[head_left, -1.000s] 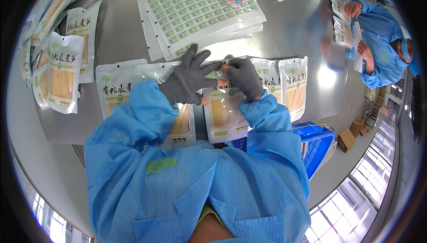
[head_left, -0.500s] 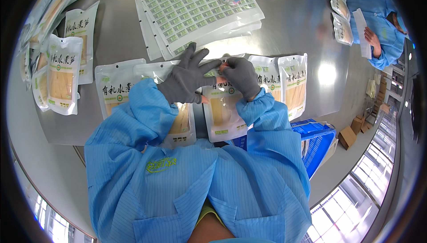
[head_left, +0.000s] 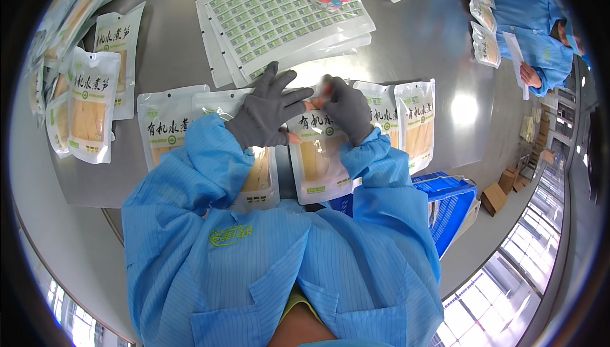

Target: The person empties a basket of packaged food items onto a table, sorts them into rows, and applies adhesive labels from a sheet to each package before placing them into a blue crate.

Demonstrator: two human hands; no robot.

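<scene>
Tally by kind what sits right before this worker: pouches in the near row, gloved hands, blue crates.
Pouches in the near row: 5
Grey-gloved hands, left hand and right hand: 2
Blue crate: 1
Total: 8

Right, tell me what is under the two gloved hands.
Under the left hand and right hand lies a white pouch with a yellow window, on the steel table. The pouch's top edge is covered by the gloves.
</scene>
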